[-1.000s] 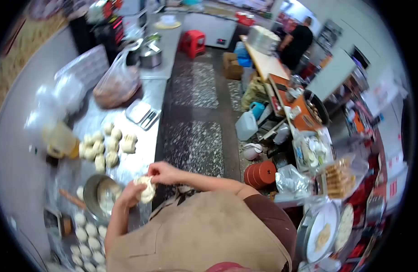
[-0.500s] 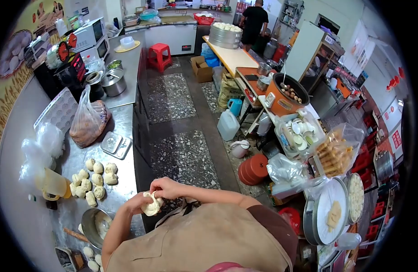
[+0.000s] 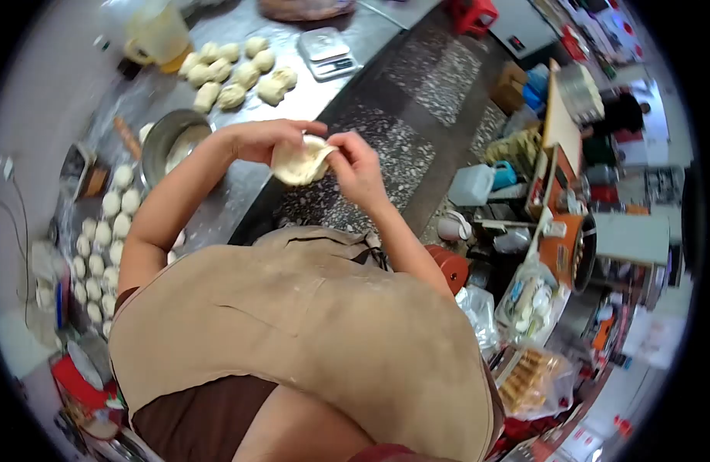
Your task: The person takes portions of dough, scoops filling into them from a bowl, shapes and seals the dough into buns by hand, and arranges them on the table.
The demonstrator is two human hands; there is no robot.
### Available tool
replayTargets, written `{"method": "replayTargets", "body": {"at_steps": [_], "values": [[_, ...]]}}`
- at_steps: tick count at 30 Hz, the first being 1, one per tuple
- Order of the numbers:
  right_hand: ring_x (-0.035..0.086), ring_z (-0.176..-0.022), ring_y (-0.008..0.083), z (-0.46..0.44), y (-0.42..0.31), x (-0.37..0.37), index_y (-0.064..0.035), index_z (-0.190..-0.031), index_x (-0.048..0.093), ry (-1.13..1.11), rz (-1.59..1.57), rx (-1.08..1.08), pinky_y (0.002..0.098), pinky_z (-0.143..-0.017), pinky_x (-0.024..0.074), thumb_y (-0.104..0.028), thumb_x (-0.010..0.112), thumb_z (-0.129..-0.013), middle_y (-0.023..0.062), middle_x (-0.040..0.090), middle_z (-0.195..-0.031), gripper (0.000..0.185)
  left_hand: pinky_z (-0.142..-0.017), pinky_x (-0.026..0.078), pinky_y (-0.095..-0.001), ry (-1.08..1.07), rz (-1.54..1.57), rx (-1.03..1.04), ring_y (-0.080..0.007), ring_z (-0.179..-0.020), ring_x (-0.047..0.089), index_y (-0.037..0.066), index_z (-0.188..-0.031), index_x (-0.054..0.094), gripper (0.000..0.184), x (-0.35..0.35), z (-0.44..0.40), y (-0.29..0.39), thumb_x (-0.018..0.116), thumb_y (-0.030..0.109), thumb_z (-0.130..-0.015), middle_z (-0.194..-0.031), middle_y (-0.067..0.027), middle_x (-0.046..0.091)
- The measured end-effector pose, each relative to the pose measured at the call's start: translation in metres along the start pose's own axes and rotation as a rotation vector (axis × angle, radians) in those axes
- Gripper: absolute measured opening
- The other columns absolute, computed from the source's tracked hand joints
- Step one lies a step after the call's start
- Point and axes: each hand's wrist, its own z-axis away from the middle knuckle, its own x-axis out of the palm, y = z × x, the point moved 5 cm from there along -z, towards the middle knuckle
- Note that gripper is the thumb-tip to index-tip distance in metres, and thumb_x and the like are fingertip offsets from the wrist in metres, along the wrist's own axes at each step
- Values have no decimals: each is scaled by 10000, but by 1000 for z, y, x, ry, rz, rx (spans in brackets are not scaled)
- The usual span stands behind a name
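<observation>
A round, flattened piece of dough (image 3: 296, 166) is held up in front of my apron, off the edge of the metal worktable. My left hand (image 3: 269, 142) grips it from the left, its fingers curled over the top. With thumb and fingers, my right hand (image 3: 358, 171) pinches the raised right edge. Part of the dough's far side is hidden by my fingers. Beside my left forearm, a metal bowl (image 3: 154, 151) stands on the table. Beyond it lies a group of rough dough lumps (image 3: 246, 75).
Several smooth dough balls (image 3: 111, 204) lie left of my arm, near a rolling pin (image 3: 127, 137). A scale (image 3: 326, 54) and a plastic jug (image 3: 161, 38) stand farther back. Across the floor are a white jerrycan (image 3: 471, 185) and an orange pot (image 3: 559, 250).
The view has tilted down and turned, so the worktable slants and the apron fills more of it. The dough is now spread wider, and my right hand has moved to its right edge.
</observation>
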Motion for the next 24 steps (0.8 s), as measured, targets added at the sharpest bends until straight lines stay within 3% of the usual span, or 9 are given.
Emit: {"method": "replayTargets", "body": {"at_steps": [2, 6, 9, 11, 15, 19, 21, 23, 24], "values": [[513, -639, 62, -9, 5, 20, 1, -889, 538, 13, -243, 115, 213, -559, 424, -12, 514, -839, 15, 529, -745, 57, -779, 514, -384, 191, 46, 83, -200, -1012, 564, 125, -1360, 276, 624, -10, 37, 8, 497, 372, -831, -1201, -87, 500], [510, -639, 59, -31, 5, 67, -4, -934, 512, -4, -463, 146, 199, -568, 430, -21, 501, -860, 4, 533, -761, 77, -896, 433, -470, 516, 399, 569, -227, -1124, 487, 120, -1330, 316, 564, -24, 60, -32, 449, 420, -871, -1246, -68, 472], [514, -644, 67, -38, 3, 104, 9, -979, 509, -87, -367, 113, 206, -572, 436, -14, 524, -840, 26, 532, -803, 142, -792, 508, -351, 901, 391, 835, -179, -975, 567, 54, -1231, 406, 380, -39, 73, -45, 468, 233, -902, -1091, -79, 542], [527, -639, 89, -47, -17, 120, 25, -1031, 501, -20, -235, -4, 219, -569, 445, 5, 551, -802, 61, 531, -859, 235, -739, 497, -261, 1058, 282, 898, -118, -889, 568, 19, -1181, 455, 320, -48, 90, -50, 505, 128, -885, -1012, -53, 570], [560, -634, 171, -63, -31, 155, 7, -902, 559, -204, 121, -374, 256, -547, 461, 35, 567, -756, 109, 539, -873, 148, -773, 462, -241, 1288, 94, 878, -102, -878, 557, -5, -1128, 521, 303, -68, 118, -63, 487, 29, -829, -997, -49, 586], [558, -632, 194, -68, -41, 183, 8, -885, 546, -273, 17, -389, 269, -542, 455, 45, 566, -750, 110, 538, -819, 142, -765, 465, -248, 1391, 92, 842, -115, -856, 576, -24, -1073, 560, 331, -77, 142, -71, 464, -23, -757, -962, -75, 614], [546, -628, 210, -77, -43, 190, 1, -875, 544, -273, -126, -150, 286, -550, 445, 56, 563, -749, 109, 527, -774, 139, -761, 464, -260, 1385, 71, 865, -124, -860, 578, -11, -1065, 573, 331, -80, 153, -74, 467, -10, -752, -956, -69, 619], [544, -652, 281, -81, -26, 205, -16, -912, 527, -413, 8, -336, 342, -578, 439, 51, 560, -737, 138, 511, -780, 190, -767, 459, -276, 1455, -222, 683, -134, -867, 577, 7, -1053, 590, 337, -89, 161, -70, 462, 4, -741, -959, -59, 620], [532, -713, 350, -80, -24, 209, -21, -917, 515, -413, 7, -399, 380, -612, 438, 49, 542, -721, 157, 510, -792, 210, -771, 455, -286, 1440, -167, 636, -149, -866, 579, 21, -1048, 602, 348, -94, 160, -74, 463, 19, -729, -952, -64, 628]]}}
